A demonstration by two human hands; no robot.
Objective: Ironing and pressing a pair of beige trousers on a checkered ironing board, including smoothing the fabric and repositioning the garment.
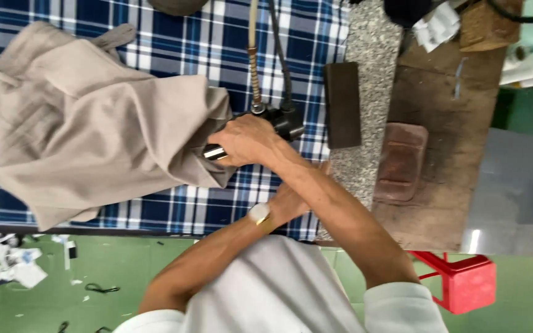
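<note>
Head view: right hand (248, 140) closed on iron (276, 123), pressing beige garment (94, 123) atop plaid board (174, 43). Left hand (288, 203) mostly hidden, grip unclear. Iron prob. heavy, hot; hold by handle. Fabric soft, limp.

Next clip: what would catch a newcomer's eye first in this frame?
First, the beige garment bunched over the blue plaid table cover at left. Next, mid-frame, the right hand gripping a black iron, its hoses running up out of frame, pressed to the garment's edge. The left hand, with a wristwatch, lies mostly hidden under the right forearm, and a red stool stands out on the green floor at lower right.
</note>
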